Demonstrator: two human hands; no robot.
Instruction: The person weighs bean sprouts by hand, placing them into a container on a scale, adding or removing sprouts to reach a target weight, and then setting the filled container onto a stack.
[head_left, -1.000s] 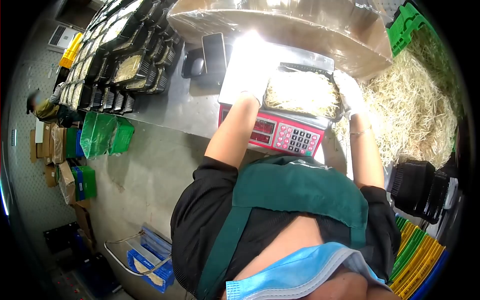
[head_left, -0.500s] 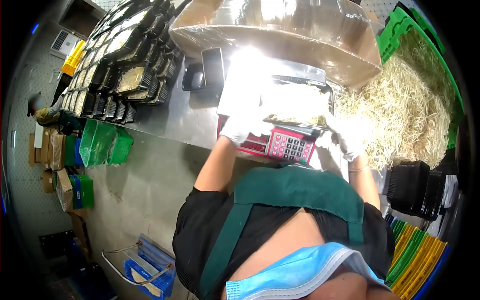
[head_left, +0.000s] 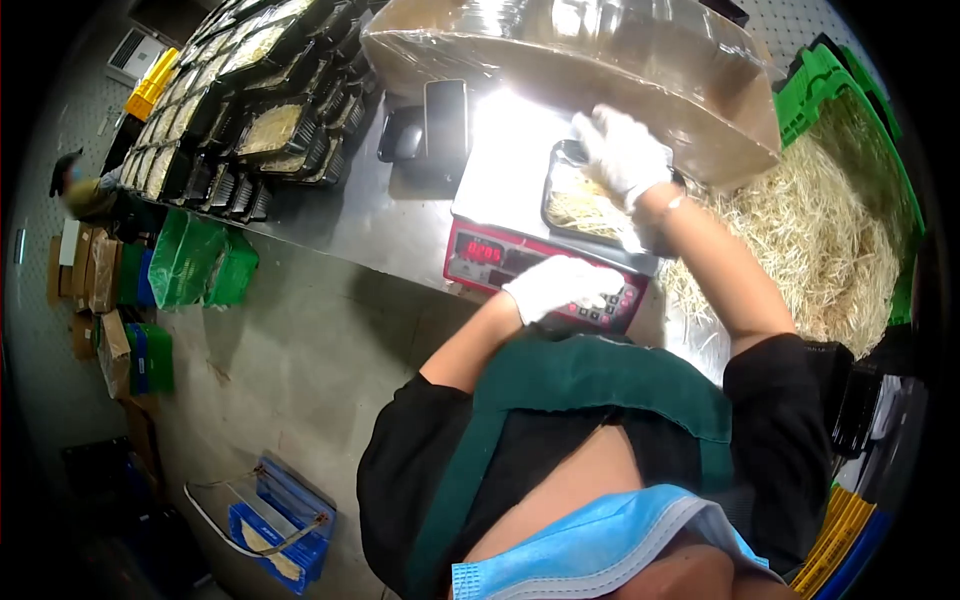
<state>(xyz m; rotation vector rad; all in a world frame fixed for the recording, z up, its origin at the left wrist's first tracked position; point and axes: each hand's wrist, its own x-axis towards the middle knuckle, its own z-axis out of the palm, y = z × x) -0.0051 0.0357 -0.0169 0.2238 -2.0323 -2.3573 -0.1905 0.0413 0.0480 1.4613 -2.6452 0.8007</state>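
Note:
A red-framed digital scale (head_left: 478, 272) with a white platform and lit red digits stands on the metal table. On its platform sits a black plastic tray (head_left: 553, 215) holding pale, thin sprouts (head_left: 588, 212). My right hand (head_left: 622, 155), in a white glove, is over the tray's far side with its fingers apart; whether it touches the sprouts is hidden. My left hand (head_left: 562, 287), also gloved, lies low over the scale's keypad (head_left: 600, 308) with loosely stretched fingers, covering part of the keys.
Filled black trays (head_left: 270, 135) are stacked at the left. A phone (head_left: 446, 118) lies beside the scale. Behind it is a plastic-wrapped carton (head_left: 580, 70). To the right, a green crate (head_left: 812, 90) spills a large heap of sprouts (head_left: 810, 240). A co-worker (head_left: 85, 185) stands far left.
My right hand has moved from the tray's near right corner to its far side. My left hand has slid right, from the scale's left edge onto the keypad. The scale display shows more clearly.

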